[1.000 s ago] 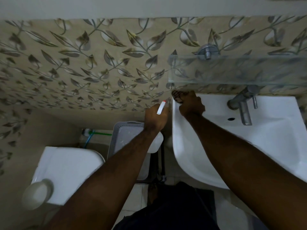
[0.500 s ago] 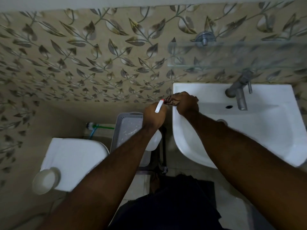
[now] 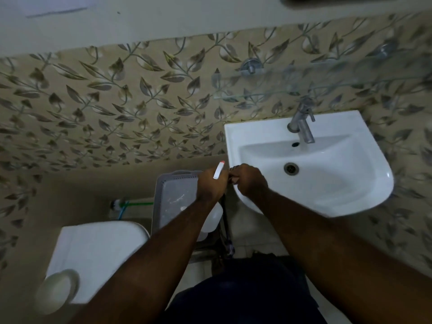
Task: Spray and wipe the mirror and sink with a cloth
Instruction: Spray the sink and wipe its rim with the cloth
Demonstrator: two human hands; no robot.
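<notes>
Both hands meet just off the left rim of the sink (image 3: pixel 236 141), knuckles nearly touching. The left hand (image 3: pixel 211 187) is curled around a spray bottle (image 3: pixel 211 218), whose white body shows below the wrist and whose white nozzle with a red tip (image 3: pixel 219 170) sticks up past the knuckles, angled toward the sink's left edge. The right hand (image 3: pixel 250 181) is closed into a fist over the sink's front-left rim, with a bit of dark cloth (image 3: pixel 232 175) pinched at its fingertips (most of it is hidden inside the fist, so its size cannot be told). The sink is a white wall-hung basin with a bare bowl, a metal drain (image 3: pixel 291 168) in the middle and a small overflow hole above it. A metal tap (image 3: pixel 302 126) stands at the back of the sink, spout pointing into the bowl. Above the sink a glass shelf (image 3: pixel 292 85) juts from the leaf-patterned tiles (image 3: pixel 105 101). Left of the sink, under the left forearm, sits a grey basket (image 3: pixel 174 199), and farther left of that a white toilet tank (image 3: pixel 93 253). The mirror's lower edge (image 3: pixel 339 0) just shows high above the sink, at the frame's top.
</notes>
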